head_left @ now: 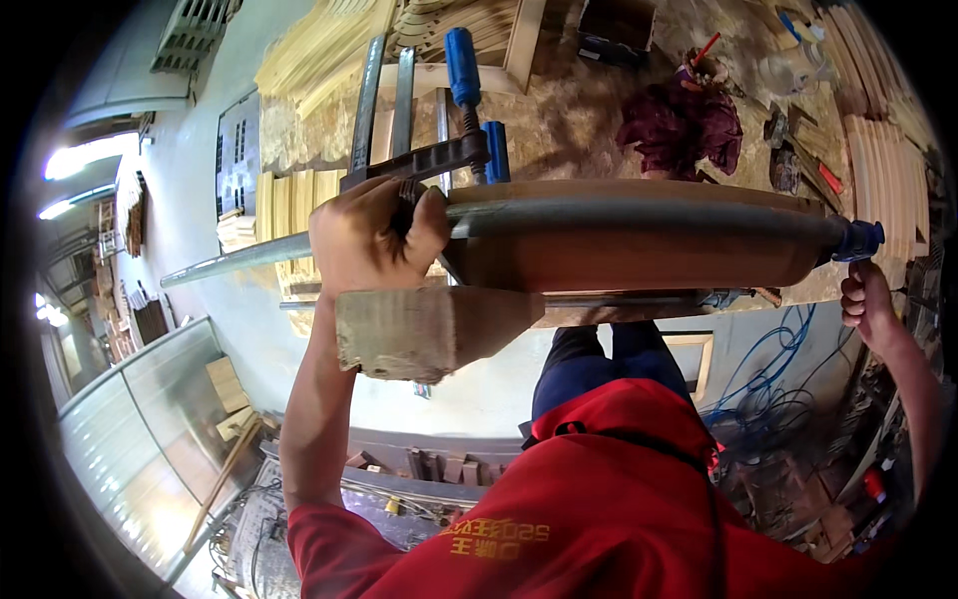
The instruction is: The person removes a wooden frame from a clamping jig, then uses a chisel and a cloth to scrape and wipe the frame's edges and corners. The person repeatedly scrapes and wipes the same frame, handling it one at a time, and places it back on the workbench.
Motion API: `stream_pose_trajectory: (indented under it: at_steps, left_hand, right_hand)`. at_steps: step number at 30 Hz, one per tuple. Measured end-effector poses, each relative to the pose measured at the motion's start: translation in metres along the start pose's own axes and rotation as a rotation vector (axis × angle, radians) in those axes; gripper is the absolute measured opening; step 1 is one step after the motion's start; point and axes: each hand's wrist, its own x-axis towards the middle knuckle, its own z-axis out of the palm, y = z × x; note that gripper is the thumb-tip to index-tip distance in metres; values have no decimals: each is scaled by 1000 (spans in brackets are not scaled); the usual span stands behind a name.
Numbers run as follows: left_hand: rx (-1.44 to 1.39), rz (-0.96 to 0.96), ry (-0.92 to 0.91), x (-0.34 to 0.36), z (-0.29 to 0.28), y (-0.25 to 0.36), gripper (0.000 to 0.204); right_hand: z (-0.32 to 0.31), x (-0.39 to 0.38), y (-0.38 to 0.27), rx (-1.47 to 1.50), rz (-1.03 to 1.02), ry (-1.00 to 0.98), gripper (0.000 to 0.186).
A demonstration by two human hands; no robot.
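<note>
One metal clamp (639, 214) spans a brown wooden piece (639, 262) along the near side of the surface (569, 130), left hand (371, 238) grasping its bar, right hand (870, 307) curled by its blue end, grip unclear, maroon cloth (681, 130) beyond, blue hose (766, 361) on the floor (479, 404).

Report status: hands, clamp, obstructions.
Left hand closed around pipe clamp; right hand curled at its blue end, grip unclear. Pipe clamp lies along brown wooden board. Blue-handled F-clamp close beyond left hand.
</note>
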Motion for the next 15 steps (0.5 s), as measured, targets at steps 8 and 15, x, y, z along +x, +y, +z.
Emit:
stream_pose_trajectory:
  at_steps: [8, 15]
  left_hand:
    - [17, -29, 2, -6, -7, -3, 36]
    - [163, -219, -108, 0, -3, 12, 37]
  right_hand:
    - [13, -25, -37, -36, 212, 44, 43]
    - [-17, -12, 2, -144, -216, 80, 30]
